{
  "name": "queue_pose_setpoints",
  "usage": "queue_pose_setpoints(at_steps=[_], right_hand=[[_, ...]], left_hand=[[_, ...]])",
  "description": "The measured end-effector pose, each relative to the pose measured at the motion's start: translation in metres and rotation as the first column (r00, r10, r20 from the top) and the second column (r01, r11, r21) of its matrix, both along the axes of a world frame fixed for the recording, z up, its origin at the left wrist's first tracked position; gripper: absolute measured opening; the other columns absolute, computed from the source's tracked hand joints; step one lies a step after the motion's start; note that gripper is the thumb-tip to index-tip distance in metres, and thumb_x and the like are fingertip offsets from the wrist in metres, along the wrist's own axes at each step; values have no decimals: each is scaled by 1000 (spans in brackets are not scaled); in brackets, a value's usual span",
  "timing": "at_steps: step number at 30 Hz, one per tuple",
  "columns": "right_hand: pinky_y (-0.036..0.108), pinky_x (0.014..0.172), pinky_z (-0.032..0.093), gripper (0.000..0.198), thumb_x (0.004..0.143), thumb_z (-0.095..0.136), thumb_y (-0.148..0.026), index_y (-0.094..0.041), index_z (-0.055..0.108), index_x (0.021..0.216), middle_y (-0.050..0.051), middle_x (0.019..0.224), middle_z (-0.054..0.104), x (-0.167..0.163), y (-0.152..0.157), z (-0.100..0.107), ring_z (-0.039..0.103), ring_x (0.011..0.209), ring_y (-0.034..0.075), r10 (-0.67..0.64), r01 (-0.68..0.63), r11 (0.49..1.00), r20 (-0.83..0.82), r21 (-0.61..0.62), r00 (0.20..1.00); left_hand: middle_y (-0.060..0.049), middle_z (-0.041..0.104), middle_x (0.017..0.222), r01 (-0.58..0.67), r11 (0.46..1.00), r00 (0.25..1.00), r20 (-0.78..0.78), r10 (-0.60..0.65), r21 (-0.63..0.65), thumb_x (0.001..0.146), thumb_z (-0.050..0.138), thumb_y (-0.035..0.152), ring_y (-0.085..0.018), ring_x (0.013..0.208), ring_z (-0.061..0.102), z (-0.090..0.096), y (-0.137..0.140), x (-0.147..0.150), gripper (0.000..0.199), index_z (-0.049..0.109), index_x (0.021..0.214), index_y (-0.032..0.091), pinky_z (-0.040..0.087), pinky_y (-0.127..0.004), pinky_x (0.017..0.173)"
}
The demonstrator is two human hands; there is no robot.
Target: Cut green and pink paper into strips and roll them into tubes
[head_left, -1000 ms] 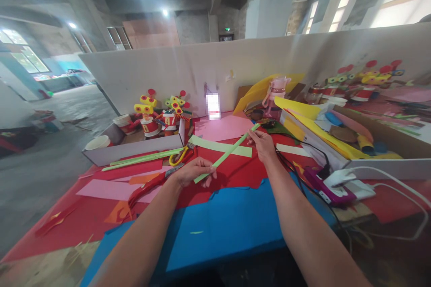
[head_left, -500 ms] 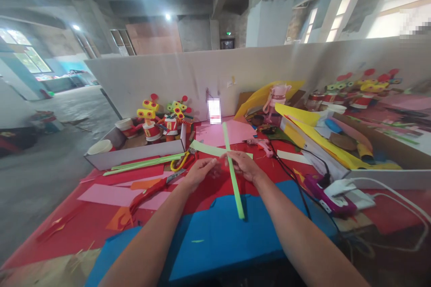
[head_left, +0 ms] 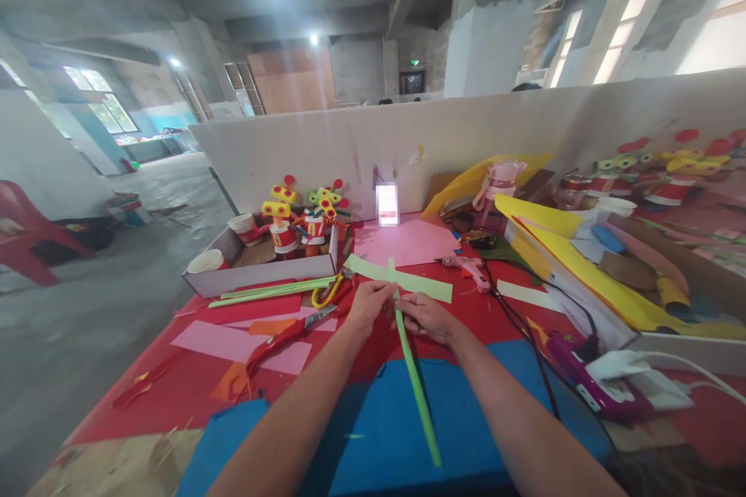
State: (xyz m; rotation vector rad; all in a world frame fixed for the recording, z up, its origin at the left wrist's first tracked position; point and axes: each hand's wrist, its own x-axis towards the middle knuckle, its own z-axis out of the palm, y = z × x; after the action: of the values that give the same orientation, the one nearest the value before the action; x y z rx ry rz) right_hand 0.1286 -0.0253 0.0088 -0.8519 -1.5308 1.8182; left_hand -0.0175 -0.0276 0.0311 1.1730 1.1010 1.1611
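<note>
A long, narrow light-green paper strip [head_left: 416, 384] runs between my hands, its near end reaching down over the blue sheet [head_left: 373, 419]. My left hand [head_left: 371, 307] is closed, pinching the strip near its far end. Close beside it, my right hand [head_left: 427, 316] also pinches the strip, slightly nearer to me. Just beyond my fingers lies a wider pale-green paper piece [head_left: 431, 287]. To the left are yellow-handled scissors [head_left: 326, 293], several green strips [head_left: 271, 291] and a red-handled cutter or scissors [head_left: 280, 342] with a metal blade.
A pink glue gun [head_left: 469, 270] with a black cable lies at right, near a purple power strip [head_left: 597, 384] with white plugs. Paper-cup robot figures [head_left: 284, 237] stand in a box at left. Yellow sheets [head_left: 542, 248] fill the right box. A white partition [head_left: 303, 147] closes the back.
My left hand has moved in and now pinches the strip, which was held by my right hand alone. The strip has slid towards me, and the view has shifted left.
</note>
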Motion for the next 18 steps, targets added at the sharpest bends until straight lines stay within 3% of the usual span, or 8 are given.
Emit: queue_pose_setpoints(at_steps=[3, 5, 9, 14, 18], right_hand=[[19, 33, 19, 42, 77, 59, -57, -18, 53, 63, -7, 35, 45, 4, 3, -1, 30, 28, 5, -16, 12, 999, 103, 39, 994], [20, 33, 19, 41, 75, 62, -55, -18, 52, 60, -7, 37, 44, 6, 6, -1, 32, 30, 5, -93, 86, 994, 95, 70, 991], [19, 37, 24, 40, 68, 71, -55, -16, 61, 71, -6, 53, 51, 6, 14, -1, 35, 39, 4, -288, 290, 957, -181, -12, 940], [18, 42, 25, 39, 67, 76, -50, -15, 69, 82, -6, 55, 46, 4, 22, -6, 32, 45, 4, -261, 209, 959, -310, -191, 914], [17, 42, 21, 36, 67, 76, -46, -14, 72, 84, -5, 58, 47, 4, 24, -9, 28, 47, 3, -227, 150, 961, -352, -231, 908]], left_hand=[[7, 41, 38, -35, 999, 999, 32, 36, -16, 60, 76, 53, -6, 34, 34, -6, 1, 9, 41, 59, 58, 15, 22, -21, 38], [7, 41, 38, -81, 997, 995, 55, 81, 0, 61, 75, 53, -5, 34, 33, -11, 0, 10, 42, 57, 57, 16, 21, -21, 38], [8, 40, 40, -95, 995, 994, 55, 94, 21, 63, 75, 51, -4, 36, 29, -15, -3, 10, 40, 58, 60, 15, 18, -20, 39], [7, 41, 41, -20, 1000, 999, 40, 19, 19, 66, 74, 49, -4, 37, 30, -13, -5, 11, 39, 56, 57, 15, 20, -20, 40], [6, 42, 41, 42, 999, 999, 26, -42, -6, 67, 74, 47, -4, 37, 31, -16, -5, 11, 37, 60, 59, 14, 20, -20, 40]])
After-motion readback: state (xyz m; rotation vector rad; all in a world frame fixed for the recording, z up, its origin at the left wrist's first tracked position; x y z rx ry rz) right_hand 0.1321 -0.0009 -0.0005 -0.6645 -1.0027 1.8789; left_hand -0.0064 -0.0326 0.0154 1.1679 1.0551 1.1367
